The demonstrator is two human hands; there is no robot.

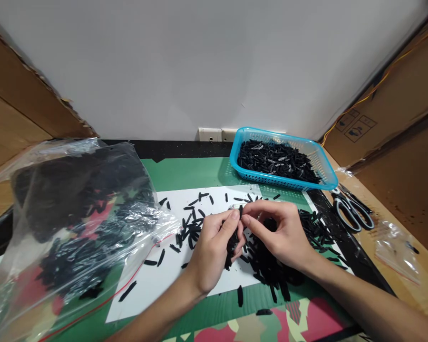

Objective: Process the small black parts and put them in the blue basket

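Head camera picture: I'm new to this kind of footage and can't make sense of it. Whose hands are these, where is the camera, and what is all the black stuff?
There is no machine here. The one picture comes from a camera worn on a person's head, looking forward and down, so both hands are that person's own. The left hand and right hand meet over a white sheet and pinch a small black piece between their fingertips; the left hand also cups more of them. Loose black pieces lie piled and scattered on the sheet. To the left lies a clear plastic bag full of them, and at the back a blue basket holds more. Scissors lie on the right.
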